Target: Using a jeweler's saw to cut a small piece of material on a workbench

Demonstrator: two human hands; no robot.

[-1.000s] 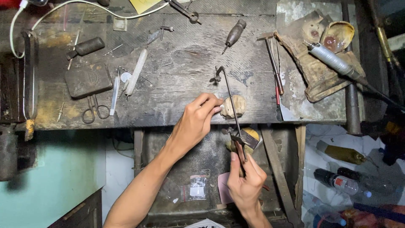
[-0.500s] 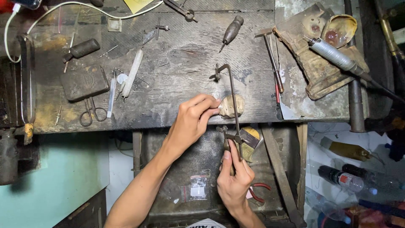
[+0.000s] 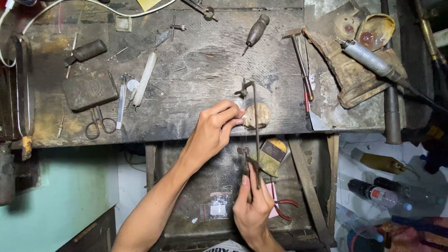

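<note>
Steel scissors (image 3: 99,122) are lying far left of the wooden bench peg (image 3: 257,115) on the scarred workbench (image 3: 196,70). The left hand (image 3: 212,130) is pinching something small, hidden by its fingertips, just left of the peg. Below the peg, the right hand (image 3: 252,210) is clenching the handle of the jeweller's saw (image 3: 254,135). To my eye, 2 things matter: light upright strokes and steady pinching. A hammer (image 3: 301,63) is lying right of the peg.

Dark grey workbench (image 3: 196,88); red-handled pliers (image 3: 283,207); white cable (image 3: 84,5)
</note>
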